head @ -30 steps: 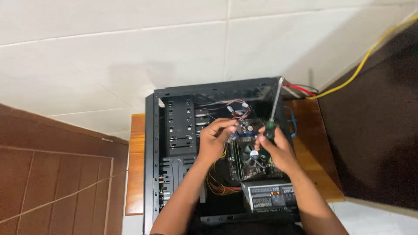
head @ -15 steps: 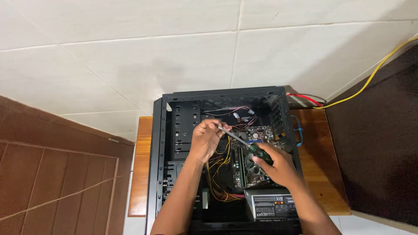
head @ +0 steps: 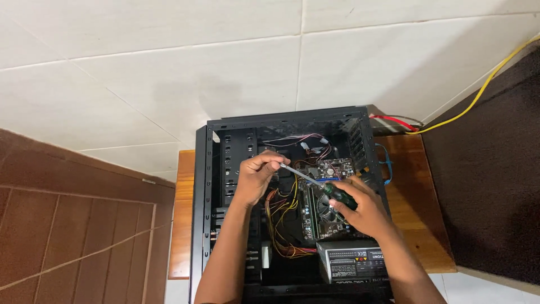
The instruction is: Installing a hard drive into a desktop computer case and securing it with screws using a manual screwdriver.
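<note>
Right hand (head: 363, 211) grip wrapping screwdriver (head: 320, 187) handle, shaft angled up-left, left hand (head: 257, 177) pinching tip

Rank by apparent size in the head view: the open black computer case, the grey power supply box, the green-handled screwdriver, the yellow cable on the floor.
1. Open black computer case, plainly largest.
2. Grey power supply box.
3. Green-handled screwdriver in the right hand, and yellow cable: both thin; the cable runs longer but out of frame, so unranked.

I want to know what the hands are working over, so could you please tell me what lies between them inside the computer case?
In the head view, the screwdriver's metal shaft bridges the left hand and right hand; yellow wires and the motherboard lie below.
</note>
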